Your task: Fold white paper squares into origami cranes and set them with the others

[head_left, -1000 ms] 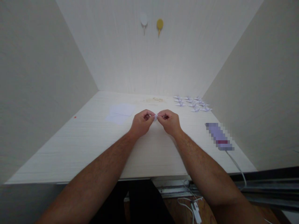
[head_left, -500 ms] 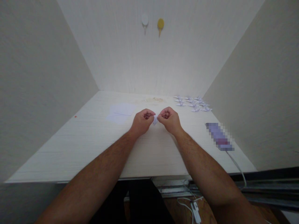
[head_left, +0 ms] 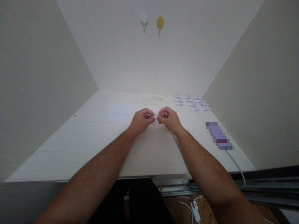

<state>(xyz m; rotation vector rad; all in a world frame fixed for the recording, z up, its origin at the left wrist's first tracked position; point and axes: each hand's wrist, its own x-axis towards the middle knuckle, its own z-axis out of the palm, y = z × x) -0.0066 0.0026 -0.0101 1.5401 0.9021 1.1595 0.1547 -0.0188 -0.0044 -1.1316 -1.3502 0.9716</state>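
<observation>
Above the middle of the white table, a small piece of folded white paper is pinched between my two hands. My left hand grips its left side with thumb and forefinger. On the other side, my right hand holds it the same way. Fingertips hide most of the paper, so its exact shape is unclear. Several folded paper cranes stand in rows at the back right. White paper sheets lie to the left of my left hand.
A blurred-out phone-like device with a white cable lies at the right edge. White and yellow hooks are on the back wall. Walls close in both sides. A power strip rests on the floor below.
Both hands stay almost in place, with the fingers shifting slightly on the paper. The paper's lower tip shows a little less. The camera view has moved slightly.
</observation>
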